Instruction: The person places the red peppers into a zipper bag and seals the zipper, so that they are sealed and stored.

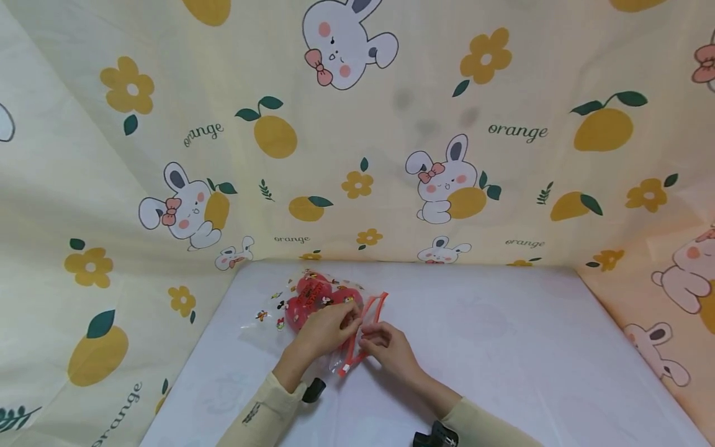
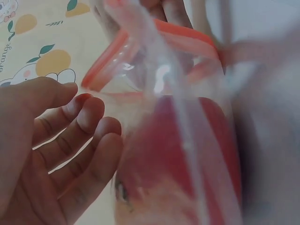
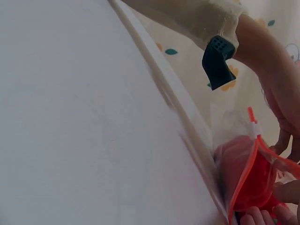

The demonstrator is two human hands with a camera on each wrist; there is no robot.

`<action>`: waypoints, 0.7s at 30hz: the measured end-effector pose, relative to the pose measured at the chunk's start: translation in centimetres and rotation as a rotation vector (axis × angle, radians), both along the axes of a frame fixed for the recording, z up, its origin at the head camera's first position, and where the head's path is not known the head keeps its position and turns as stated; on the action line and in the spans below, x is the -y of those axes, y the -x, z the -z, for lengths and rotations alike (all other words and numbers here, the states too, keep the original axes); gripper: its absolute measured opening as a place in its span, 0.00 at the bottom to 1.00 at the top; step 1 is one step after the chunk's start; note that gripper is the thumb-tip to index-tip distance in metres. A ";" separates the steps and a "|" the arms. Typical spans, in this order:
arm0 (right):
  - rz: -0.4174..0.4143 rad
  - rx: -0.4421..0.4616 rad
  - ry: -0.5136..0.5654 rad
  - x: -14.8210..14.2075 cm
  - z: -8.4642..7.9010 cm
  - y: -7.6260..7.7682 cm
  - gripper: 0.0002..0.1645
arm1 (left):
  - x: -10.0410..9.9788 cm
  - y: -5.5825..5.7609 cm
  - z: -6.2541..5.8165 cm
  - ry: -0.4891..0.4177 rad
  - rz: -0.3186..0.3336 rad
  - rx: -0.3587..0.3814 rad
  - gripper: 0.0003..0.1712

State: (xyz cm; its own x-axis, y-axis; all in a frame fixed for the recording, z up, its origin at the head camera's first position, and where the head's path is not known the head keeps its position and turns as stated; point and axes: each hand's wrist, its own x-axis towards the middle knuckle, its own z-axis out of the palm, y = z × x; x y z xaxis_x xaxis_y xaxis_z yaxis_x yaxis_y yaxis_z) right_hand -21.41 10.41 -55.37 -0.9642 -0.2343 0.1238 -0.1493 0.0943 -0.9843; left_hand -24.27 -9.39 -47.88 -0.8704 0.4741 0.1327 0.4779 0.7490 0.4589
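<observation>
A clear zip bag (image 1: pixel 262 329) with small cartoon prints and an orange-red zip edge lies on the white table. Several round red fruits, which look like apples (image 1: pixel 298 313), show through its film. The bag's mouth gapes towards the right. My left hand (image 1: pixel 326 329) reaches over the bag and pinches the far side of the zip edge between thumb and fingertips. On the near side, my right hand (image 1: pixel 391 354) holds the other zip edge with curled fingers. A white slider (image 3: pixel 256 129) sits near one end of the zip.
The white table (image 1: pixel 503 347) stretches out to the right of the bag. Behind it and at both sides hangs a cream curtain (image 1: pixel 391 205) printed with rabbits and oranges. A dark camera mount (image 1: pixel 314 390) is strapped at the left wrist, another (image 1: pixel 437 436) at the right.
</observation>
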 end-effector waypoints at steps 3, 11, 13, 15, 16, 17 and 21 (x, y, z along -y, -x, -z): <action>-0.009 0.006 -0.023 -0.3 -0.2 -0.7 0.17 | 0.1 -0.2 0.0 0.005 0.011 -0.017 0.05; -0.045 -0.001 0.013 -0.6 -0.5 -1.9 0.17 | 1.0 -0.8 0.2 0.008 0.022 -0.056 0.04; -0.051 -0.006 0.004 -0.7 -0.5 -2.2 0.17 | 1.3 -1.0 0.3 0.005 0.026 -0.059 0.04; -0.055 -0.009 -0.011 -0.8 -0.5 -2.5 0.16 | 1.6 -1.3 0.3 0.001 0.024 -0.042 0.04; -0.057 -0.010 -0.014 -0.8 -0.5 -2.7 0.16 | 1.7 -1.4 0.2 -0.004 0.023 -0.031 0.04; -0.059 -0.008 -0.017 -0.9 -0.6 -2.8 0.16 | 1.9 -1.6 0.2 -0.005 0.024 -0.021 0.04; -0.061 -0.020 -0.029 -1.0 -0.8 -3.5 0.17 | 2.4 -2.2 0.1 -0.006 0.034 0.014 0.05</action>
